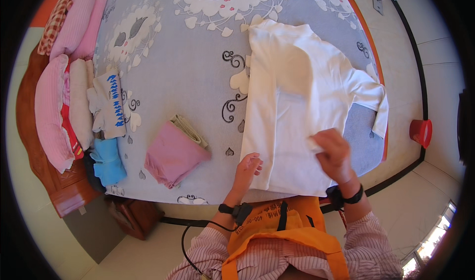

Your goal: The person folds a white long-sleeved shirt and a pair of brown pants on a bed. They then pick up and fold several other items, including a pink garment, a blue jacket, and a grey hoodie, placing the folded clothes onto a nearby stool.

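Observation:
A white long-sleeved shirt [292, 116] lies spread on the bed in front of me, its hem toward me. Its left side runs in a straight fold, and one sleeve [368, 99] reaches out to the right. Beside the lower left edge of the shirt is my left hand [247, 168], fingers loosely bent and apart, holding nothing. Above the lower right part of the shirt, my right hand [334, 153] is slightly blurred, its fingers pinched together. A small whitish bit shows at those fingertips; I cannot make out what it is.
Folded pink and olive clothes [178, 151] lie left of the shirt on the grey patterned bedcover [198, 82]. Farther left are a grey printed garment [110, 104], a blue folded cloth [108, 161] and pink pillows [52, 114]. A red bin [420, 133] stands on the floor at right.

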A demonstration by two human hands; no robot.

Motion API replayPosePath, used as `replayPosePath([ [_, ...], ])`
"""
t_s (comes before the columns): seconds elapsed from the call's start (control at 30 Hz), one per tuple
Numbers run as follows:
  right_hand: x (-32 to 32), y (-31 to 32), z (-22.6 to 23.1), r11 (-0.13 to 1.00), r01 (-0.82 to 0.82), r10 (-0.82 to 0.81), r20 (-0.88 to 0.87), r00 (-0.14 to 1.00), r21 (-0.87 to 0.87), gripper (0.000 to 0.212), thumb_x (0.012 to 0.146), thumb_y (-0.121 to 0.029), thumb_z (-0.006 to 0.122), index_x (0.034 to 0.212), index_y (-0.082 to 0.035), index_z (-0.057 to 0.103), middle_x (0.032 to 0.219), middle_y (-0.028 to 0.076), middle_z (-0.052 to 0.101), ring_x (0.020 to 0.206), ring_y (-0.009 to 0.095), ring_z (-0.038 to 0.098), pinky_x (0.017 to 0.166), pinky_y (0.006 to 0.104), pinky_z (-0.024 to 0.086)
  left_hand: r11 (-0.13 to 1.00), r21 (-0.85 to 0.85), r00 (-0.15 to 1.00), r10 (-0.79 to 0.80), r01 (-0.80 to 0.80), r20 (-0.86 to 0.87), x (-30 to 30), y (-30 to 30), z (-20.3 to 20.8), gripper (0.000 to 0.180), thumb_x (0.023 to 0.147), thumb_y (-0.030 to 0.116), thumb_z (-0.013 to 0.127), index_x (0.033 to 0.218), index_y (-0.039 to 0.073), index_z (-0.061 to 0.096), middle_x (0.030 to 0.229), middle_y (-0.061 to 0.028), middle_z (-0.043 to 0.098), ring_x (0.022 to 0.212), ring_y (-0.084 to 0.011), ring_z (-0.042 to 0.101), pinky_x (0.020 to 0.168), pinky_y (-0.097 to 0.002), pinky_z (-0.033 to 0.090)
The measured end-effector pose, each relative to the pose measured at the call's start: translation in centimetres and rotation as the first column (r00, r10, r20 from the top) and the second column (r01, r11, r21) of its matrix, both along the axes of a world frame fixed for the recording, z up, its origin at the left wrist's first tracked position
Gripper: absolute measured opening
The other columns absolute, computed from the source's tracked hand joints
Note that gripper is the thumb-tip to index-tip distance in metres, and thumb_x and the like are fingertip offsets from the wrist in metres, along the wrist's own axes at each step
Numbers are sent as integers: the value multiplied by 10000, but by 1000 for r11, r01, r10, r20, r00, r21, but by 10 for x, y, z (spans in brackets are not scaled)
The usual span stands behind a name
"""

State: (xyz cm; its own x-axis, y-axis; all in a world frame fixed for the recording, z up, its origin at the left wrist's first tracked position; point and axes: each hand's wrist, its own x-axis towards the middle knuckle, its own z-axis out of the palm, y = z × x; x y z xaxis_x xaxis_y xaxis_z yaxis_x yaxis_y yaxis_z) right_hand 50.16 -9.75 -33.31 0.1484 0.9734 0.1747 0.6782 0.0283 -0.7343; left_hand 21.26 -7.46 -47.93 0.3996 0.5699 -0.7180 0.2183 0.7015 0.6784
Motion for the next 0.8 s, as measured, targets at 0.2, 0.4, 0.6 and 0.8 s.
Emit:
replayPosePath([
  [0.2, -105, -16, -77, 876, -452, 455, -25, 890, -169, 231, 728, -57, 642, 956, -98, 641, 863, 52, 547, 852, 258, 554, 750, 348, 492, 944, -307, 949, 201, -122, 242, -7, 43, 1, 420, 1014, 298, 516, 1323, 15, 501, 1069, -45, 637, 911, -129, 591, 783, -245, 462],
  [0.4, -140, -32, -132, 807, -491, 529, 34, 848, -328, 256, 743, -65, 640, 994, -113, 658, 884, 47, 558, 874, 252, 553, 787, 346, 488, 973, -51, 974, -223, 225, 43, -24, 45, -38, 207, 958, 104, 543, 1140, 26, 602, 987, 0, 634, 864, -77, 558, 777, -226, 450],
  [0.6, -145, -24, -99, 827, -461, 435, -155, 887, -323, 227, 802, -117, 657, 1029, -104, 659, 950, 68, 587, 940, 273, 565, 844, 363, 489, 992, 13, 992, 122, -122, 29, -27, 29, -27, 169, 943, 61, 556, 1090, -5, 609, 965, -28, 654, 842, -82, 584, 771, -238, 470],
  [0.8, -50, -49, -133, 879, 50, -343, -555, 758, -474, 296, 924, -176, 650, 1204, -80, 638, 1012, 76, 677, 888, 180, 642, 791, 318, 529, 994, 90, 979, 74, -57, -192, -56, 7, -36, 218, 908, 61, 606, 1117, 3, 579, 936, -53, 628, 808, -119, 578, 726, -242, 479],
])
